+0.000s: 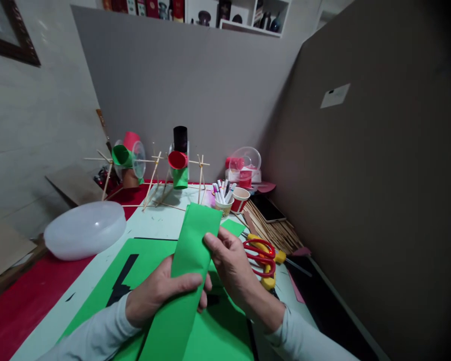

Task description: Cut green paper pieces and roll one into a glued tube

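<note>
A long folded strip of green paper is held up in front of me, slanting from the lower left toward the upper right. My left hand wraps around its middle, thumb across the front and fingertips showing past the right edge. Higher up, my right hand pinches the strip's right edge, thumb on the front. Beneath both hands lies a large green sheet with black paper scraps on it. Red-handled scissors lie just right of my right hand.
Two stick stands with coloured paper cups stand at the back. A white plastic bowl sits left. Markers in a cup, a paper cup, a yellow glue gun, bamboo sticks and a phone are on the right, beside a grey panel.
</note>
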The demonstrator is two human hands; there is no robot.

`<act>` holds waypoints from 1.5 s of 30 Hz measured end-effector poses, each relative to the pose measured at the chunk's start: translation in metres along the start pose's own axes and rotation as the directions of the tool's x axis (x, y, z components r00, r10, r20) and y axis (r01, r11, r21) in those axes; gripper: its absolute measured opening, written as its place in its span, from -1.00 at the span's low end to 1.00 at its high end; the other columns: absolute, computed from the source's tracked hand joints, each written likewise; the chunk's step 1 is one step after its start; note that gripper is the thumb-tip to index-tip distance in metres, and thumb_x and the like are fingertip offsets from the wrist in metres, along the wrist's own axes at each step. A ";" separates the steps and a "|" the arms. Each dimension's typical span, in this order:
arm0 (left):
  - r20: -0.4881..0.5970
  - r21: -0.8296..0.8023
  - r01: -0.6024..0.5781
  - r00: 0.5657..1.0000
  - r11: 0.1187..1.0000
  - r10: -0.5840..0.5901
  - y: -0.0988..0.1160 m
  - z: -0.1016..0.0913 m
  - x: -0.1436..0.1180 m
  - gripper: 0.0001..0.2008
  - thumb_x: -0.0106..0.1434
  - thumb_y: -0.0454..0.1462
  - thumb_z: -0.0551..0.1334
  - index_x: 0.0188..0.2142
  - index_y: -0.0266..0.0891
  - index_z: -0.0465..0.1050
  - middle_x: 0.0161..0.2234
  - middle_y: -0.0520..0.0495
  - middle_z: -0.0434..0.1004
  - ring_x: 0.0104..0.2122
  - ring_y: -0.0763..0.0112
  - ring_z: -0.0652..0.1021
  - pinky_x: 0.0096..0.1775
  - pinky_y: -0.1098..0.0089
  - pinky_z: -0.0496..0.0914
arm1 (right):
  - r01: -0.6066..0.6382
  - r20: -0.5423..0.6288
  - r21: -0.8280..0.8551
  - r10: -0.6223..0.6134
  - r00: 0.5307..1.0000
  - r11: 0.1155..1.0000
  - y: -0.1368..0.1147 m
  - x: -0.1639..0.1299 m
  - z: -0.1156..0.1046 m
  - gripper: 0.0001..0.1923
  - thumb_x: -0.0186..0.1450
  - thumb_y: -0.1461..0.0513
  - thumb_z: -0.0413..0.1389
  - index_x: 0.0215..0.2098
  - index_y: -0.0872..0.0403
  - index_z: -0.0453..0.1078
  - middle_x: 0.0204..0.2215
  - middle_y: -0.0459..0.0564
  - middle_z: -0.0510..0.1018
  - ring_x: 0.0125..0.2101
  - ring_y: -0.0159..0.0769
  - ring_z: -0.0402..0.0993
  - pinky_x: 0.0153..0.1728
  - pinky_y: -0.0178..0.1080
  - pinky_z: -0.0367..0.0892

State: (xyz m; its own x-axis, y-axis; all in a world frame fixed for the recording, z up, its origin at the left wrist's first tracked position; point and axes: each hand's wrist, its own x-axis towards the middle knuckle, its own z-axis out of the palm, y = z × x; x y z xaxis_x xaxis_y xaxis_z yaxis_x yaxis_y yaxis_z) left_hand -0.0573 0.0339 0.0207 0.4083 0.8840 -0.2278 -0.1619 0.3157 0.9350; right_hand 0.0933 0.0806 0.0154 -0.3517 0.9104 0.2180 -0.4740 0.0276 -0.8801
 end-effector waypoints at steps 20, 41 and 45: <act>0.127 -0.050 0.112 0.986 0.992 -0.105 -0.005 0.005 -0.002 -0.71 0.18 -0.23 0.35 -0.13 -0.34 0.58 -0.21 -0.38 0.66 -0.23 0.12 0.66 -0.14 0.19 0.52 | -0.042 -0.083 0.089 0.050 0.995 0.995 -0.013 0.003 -0.009 -0.69 0.21 0.04 0.27 -0.46 0.12 0.47 -0.67 -0.20 0.35 -0.67 -0.49 0.16 -0.52 -0.37 0.26; 0.058 -0.130 0.208 0.978 0.969 -0.202 -0.012 0.011 -0.001 -0.60 0.06 -0.20 0.46 -0.15 -0.33 0.49 -0.14 -0.36 0.64 -0.33 0.08 0.68 -0.25 0.15 0.54 | -0.038 -0.061 -0.059 0.035 0.998 0.998 -0.038 0.013 -0.023 -0.75 0.08 0.13 0.36 -0.32 0.12 0.61 -0.44 -0.05 0.61 -0.45 -0.38 0.44 -0.38 -0.34 0.29; 0.058 -0.114 0.200 0.979 0.973 -0.195 -0.011 0.010 -0.002 -0.58 0.10 -0.22 0.43 -0.08 -0.33 0.46 -0.06 -0.38 0.61 -0.23 0.02 0.66 -0.15 0.07 0.51 | -0.019 -0.095 -0.083 0.011 0.995 0.996 -0.042 0.015 -0.022 -0.78 0.02 0.15 0.39 -0.39 0.09 0.62 -0.48 -0.08 0.59 -0.48 -0.41 0.40 -0.41 -0.35 0.27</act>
State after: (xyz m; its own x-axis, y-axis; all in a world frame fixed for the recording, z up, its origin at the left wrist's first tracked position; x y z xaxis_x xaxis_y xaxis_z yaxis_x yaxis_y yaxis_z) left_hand -0.0473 0.0253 0.0135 0.4832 0.7843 -0.3892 -0.1785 0.5234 0.8332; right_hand 0.1262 0.1019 0.0464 -0.2788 0.9457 0.1670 -0.3985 0.0442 -0.9161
